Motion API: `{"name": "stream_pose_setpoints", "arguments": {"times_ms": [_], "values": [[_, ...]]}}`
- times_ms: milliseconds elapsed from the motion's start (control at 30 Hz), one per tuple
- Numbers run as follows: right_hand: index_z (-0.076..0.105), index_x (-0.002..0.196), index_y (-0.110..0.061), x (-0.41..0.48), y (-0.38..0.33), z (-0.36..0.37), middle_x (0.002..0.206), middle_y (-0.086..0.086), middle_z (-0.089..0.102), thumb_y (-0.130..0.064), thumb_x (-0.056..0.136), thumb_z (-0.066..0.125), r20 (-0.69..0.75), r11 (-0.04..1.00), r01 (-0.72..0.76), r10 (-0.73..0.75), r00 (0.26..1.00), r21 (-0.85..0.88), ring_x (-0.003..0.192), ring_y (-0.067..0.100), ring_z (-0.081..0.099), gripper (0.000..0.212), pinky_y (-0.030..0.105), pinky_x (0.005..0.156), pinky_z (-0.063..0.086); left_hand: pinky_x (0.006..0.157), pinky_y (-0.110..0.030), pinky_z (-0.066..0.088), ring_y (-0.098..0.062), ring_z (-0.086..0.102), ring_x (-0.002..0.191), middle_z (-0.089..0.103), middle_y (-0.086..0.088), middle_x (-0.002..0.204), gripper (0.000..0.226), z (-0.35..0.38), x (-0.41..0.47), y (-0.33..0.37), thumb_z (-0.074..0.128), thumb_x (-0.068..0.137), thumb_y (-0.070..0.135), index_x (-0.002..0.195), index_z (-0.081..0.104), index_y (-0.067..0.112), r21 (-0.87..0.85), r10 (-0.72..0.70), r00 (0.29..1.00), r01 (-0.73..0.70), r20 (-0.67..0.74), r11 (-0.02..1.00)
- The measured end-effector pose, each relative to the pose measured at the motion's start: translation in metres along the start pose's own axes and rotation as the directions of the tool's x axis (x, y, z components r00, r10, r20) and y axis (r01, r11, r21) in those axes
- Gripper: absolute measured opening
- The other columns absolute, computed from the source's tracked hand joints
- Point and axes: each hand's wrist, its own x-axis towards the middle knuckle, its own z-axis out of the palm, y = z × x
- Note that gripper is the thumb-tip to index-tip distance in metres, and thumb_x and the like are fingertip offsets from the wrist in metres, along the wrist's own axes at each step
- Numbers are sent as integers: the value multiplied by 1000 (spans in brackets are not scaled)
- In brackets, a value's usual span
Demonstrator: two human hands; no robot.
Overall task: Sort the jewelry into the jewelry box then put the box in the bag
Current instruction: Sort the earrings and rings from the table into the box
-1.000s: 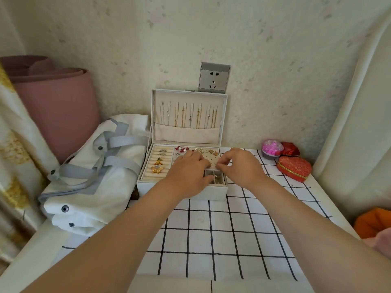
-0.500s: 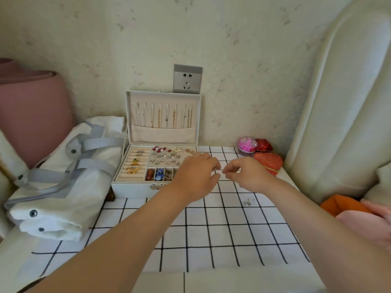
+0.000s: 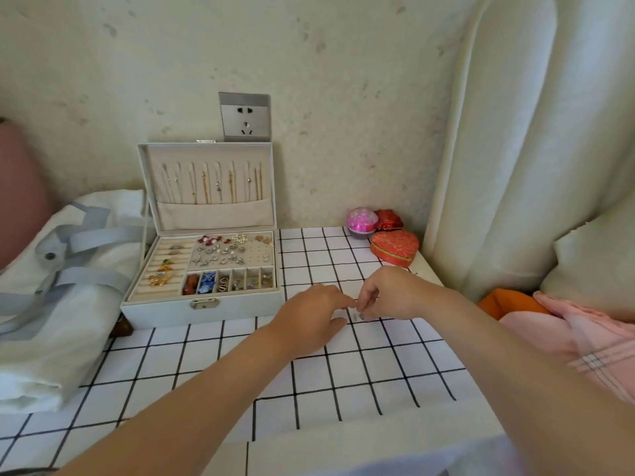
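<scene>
A corner of a home, with the look of a bedroom.

A small tabletop (image 3: pixel 343 376) under a white cloth with a black grid is pushed against a mottled cream wall (image 3: pixel 343 97) that carries a grey household wall socket (image 3: pixel 244 117). Cream padded upholstery (image 3: pixel 515 149) rises on the right, with an orange cloth (image 3: pixel 508 300) and a pink garment (image 3: pixel 584 338) low beside it. Personal things stand about: an open white jewelry box (image 3: pixel 165 309) filled with rings, earrings and necklaces, a white canvas bag (image 3: pixel 68 321) with grey straps just beside it, and a red heart-shaped trinket box (image 3: pixel 395 249) and a glittery pink ball (image 3: pixel 360 219) near the wall.
</scene>
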Motion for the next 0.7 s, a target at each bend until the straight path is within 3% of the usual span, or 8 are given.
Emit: {"name": "stream_pose_setpoints", "arguments": {"times_ms": [233, 367, 467, 567, 700], "values": [[80, 76, -22, 5, -3, -1, 75, -16, 74, -14, 78, 80, -18, 998, -3, 4, 1000, 66, 71, -5, 65, 8, 18, 70, 50, 96, -35, 44, -14, 46, 117, 60, 8, 120, 34, 6, -1, -6, 55, 97, 30, 131, 60, 33, 25, 2, 1000, -3, 12, 1000], [75, 71, -15, 5, -5, -8, 75, -9, 73, -9, 80, 72, -124, 991, -21, 38, 992, 135, 51, 1, 63, 11, 16, 53, 45, 94, -31, 44, -12, 47, 114, 61, 9, 117, 36, 9, 0, -2, 58, 97, 30, 132, 58, 32, -22, -10, 999, 10, -34, 1000], [75, 72, -12, 5, -4, -10, 77, -5, 74, -7, 78, 71, -172, 981, -22, 55, 983, 190, 52, 13, 66, 9, 21, 52, 49, 89, -34, 46, -15, 48, 109, 61, 7, 114, 33, 12, 2, 3, 58, 97, 29, 130, 62, 33, -14, 24, 999, -24, -25, 1000], [75, 77, -16, 6, -3, -11, 69, -9, 69, -9, 79, 77, -220, 979, -21, 67, 973, 205, 58, 4, 61, 7, 13, 50, 47, 84, -33, 47, -14, 49, 106, 62, 9, 111, 27, 12, 3, 4, 58, 97, 28, 122, 67, 33, 28, 33, 999, -33, -29, 999], [77, 95, -16, 8, 2, -13, 81, -4, 70, -13, 80, 81, -203, 981, -41, 79, 976, 188, 66, 3, 60, 16, 5, 49, 41, 78, -24, 45, -5, 49, 96, 65, 16, 103, 16, 11, 2, 5, 61, 95, 30, 107, 71, 34, 10, -12, 997, 13, -76, 1000]]}}
